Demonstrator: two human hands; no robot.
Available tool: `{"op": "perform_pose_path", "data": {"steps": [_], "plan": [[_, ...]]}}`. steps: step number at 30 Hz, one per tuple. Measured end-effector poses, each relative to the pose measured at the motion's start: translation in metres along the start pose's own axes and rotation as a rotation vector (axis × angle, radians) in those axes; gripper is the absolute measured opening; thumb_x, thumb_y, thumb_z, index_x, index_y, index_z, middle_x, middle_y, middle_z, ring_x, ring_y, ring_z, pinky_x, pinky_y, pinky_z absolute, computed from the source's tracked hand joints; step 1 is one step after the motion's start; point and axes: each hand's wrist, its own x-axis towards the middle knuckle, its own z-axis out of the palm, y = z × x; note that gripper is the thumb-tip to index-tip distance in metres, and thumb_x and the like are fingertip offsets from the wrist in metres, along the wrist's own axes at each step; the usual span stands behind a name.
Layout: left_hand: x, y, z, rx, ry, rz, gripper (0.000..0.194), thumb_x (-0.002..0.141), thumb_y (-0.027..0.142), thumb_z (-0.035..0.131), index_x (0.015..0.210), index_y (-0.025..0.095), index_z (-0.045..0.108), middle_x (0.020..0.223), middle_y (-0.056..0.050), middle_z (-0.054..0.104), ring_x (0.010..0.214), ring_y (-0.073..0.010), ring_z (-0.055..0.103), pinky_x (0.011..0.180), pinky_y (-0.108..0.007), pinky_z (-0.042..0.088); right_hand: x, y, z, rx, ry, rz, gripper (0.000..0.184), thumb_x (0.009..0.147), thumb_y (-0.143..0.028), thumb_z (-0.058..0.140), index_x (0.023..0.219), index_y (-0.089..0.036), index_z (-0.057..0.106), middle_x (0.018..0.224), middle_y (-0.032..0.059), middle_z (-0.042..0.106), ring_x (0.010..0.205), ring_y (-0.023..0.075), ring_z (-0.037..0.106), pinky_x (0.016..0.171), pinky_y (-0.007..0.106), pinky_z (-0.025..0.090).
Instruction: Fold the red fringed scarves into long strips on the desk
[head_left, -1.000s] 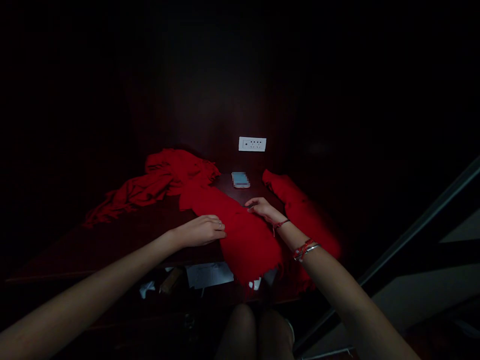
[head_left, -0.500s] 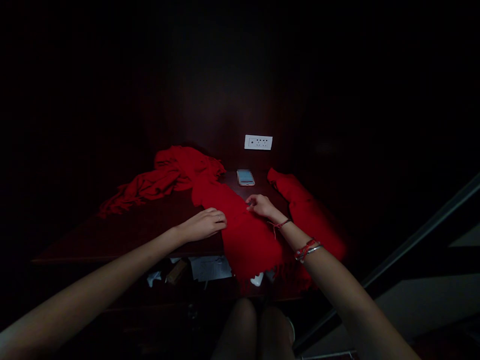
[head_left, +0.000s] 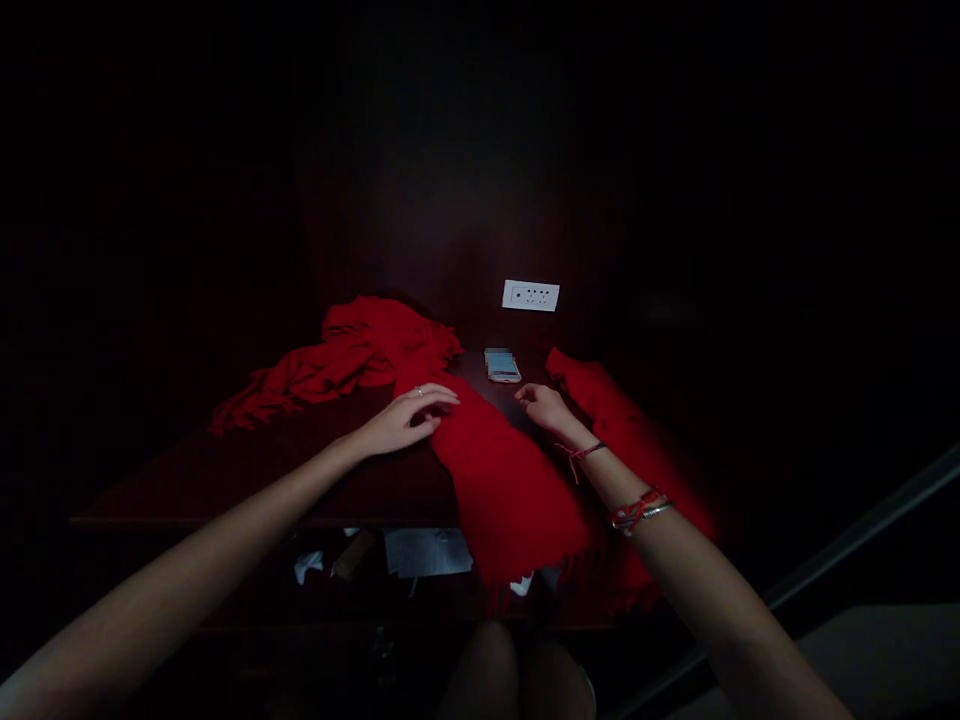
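Note:
A red fringed scarf (head_left: 510, 480) runs down the middle of the dark desk, and its fringed end hangs over the front edge. Over the scarf's left edge is my left hand (head_left: 409, 418), open, with fingers stretched out and the thumb apart beneath them. My right hand (head_left: 546, 407) hovers just off the scarf's right edge, fingers loosely bent, with nothing visible in them. The far part of the scarf lies bunched at the back left, with a fringed tail spread leftward. Another red fabric length (head_left: 611, 410) lies to the right, partly hidden behind my right forearm.
A phone (head_left: 502, 366) with a lit screen lies at the back of the desk (head_left: 180, 490), below a white wall socket (head_left: 531, 295). Papers (head_left: 427, 552) and a small brown box (head_left: 354, 555) sit on the shelf underneath. My knees are below the front edge.
My left hand has lifted and spread its fingers, moving up along the scarf. My right hand has come away from the scarf's right edge. The view has shifted slightly.

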Motion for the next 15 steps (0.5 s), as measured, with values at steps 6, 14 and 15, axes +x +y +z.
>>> {"op": "perform_pose_path", "data": {"steps": [6,14,15], "plan": [[0.021,-0.091,0.008,0.194,0.172,-0.516,0.034,0.082,0.020,0.030,0.105,0.005,0.049,0.108,-0.014,0.051,0.102,-0.0182,0.044,0.091,-0.029,0.027,0.032,-0.049,0.004,-0.078,-0.022,-0.242,0.020,0.076,-0.019,0.041,0.084,-0.015,0.059,0.083,0.0059,0.061,0.074,0.0135,0.054,0.065,0.020,0.037],[0.007,-0.131,0.040,0.186,0.091,-0.769,0.049,0.077,0.035,0.041,0.121,0.013,0.038,0.125,-0.016,0.035,0.112,-0.0266,0.036,0.090,-0.036,0.029,0.095,-0.089,0.054,0.067,-0.161,-0.153,0.012,0.071,-0.018,0.051,0.078,-0.015,0.060,0.089,0.0087,0.060,0.089,0.0177,0.052,0.073,0.022,0.036],[0.007,-0.131,0.037,0.181,0.131,-0.826,0.052,0.077,0.036,0.042,0.122,0.011,0.035,0.122,-0.018,0.037,0.110,-0.0266,0.037,0.089,-0.035,0.029,0.104,-0.090,0.058,0.094,-0.171,-0.105,0.009,0.069,-0.018,0.053,0.074,-0.014,0.060,0.083,0.0091,0.061,0.085,0.0181,0.053,0.071,0.023,0.037]]}}
